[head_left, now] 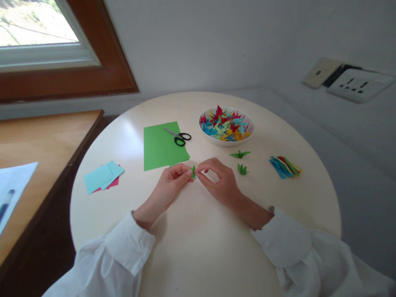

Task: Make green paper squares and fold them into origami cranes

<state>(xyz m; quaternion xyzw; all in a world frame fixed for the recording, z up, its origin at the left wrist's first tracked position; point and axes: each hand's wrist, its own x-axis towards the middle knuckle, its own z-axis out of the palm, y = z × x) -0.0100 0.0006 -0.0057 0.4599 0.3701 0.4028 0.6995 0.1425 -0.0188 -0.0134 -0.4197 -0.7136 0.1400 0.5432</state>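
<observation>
While a wooden desk (58, 132) fills the far left, with a white printed sheet (15, 177) and a pen (6, 202) on it, a brown-framed window (37, 20) lets daylight in above. Over to the round cream table (192, 255), and near its left edge we have light-blue paper pieces (100, 177) lying over pinkish-red ones (114, 184), corners peeking out. Moving right, green sheets (161, 148) lie flat, and black-handled scissors (179, 137) rest across their right edge, blades pointing left, handles reaching past the paper. Just below, here comes the action: the left hand (170, 181) pinches a small green folded paper (193, 172) between thumb and fingers, right at the middle of the table! From the other side, the right hand (221, 183) has thumb and forefinger nipping its right edge, the two curved into a ring. Beyond that hand, a white bowl (227, 143) brims with folded cranes (222, 121) in red, blue, yellow and pale green. Two green cranes (240, 154) sit below it, one nearer the person, and further right lies a fanned bundle of coloured paper (284, 166). Far right, a socket (360, 84) on the wall!
</observation>
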